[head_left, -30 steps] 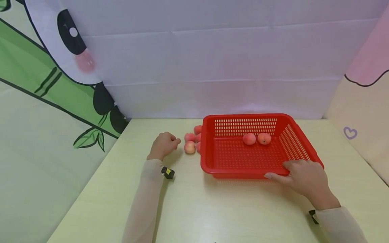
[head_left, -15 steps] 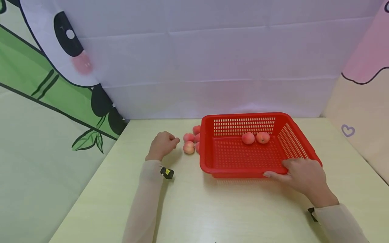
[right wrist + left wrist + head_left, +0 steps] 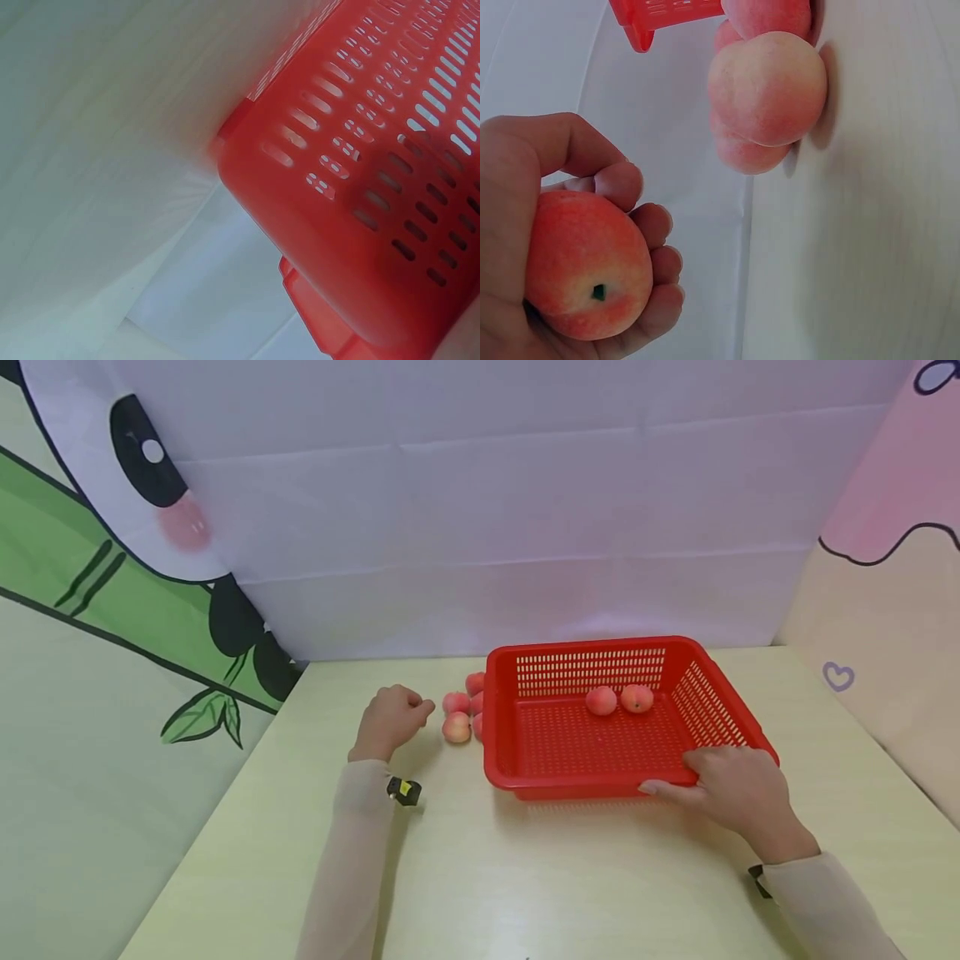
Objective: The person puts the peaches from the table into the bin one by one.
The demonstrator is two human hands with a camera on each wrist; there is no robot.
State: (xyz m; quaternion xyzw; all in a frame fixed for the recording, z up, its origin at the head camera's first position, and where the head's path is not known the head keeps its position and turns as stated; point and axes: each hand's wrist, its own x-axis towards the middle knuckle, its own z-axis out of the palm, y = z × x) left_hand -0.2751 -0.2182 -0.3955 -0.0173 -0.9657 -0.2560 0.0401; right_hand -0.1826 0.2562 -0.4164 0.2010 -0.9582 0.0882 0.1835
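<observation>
My left hand (image 3: 392,720) curls its fingers round a red peach (image 3: 592,262) with a small green stem spot, seen in the left wrist view. In the head view that peach is hidden by the hand. Just right of this hand, several pink and pale peaches (image 3: 456,727) lie in a cluster on the table, partly behind the basket's left side. With thumb outside and fingers inside, my right hand (image 3: 738,793) grips the front right rim of a red plastic basket (image 3: 577,783). Two peaches (image 3: 619,699) lie in the basket, toward its back wall.
A pale wooden table (image 3: 480,877) carries everything. Behind it hangs a light cloth backdrop (image 3: 510,510), with printed cartoon side panels at left and right. The perforated wall (image 3: 382,150) of the basket fills much of the right wrist view.
The head view has swung slightly, so everything sits a little further left in it. Hands, basket and peaches keep their places relative to one another.
</observation>
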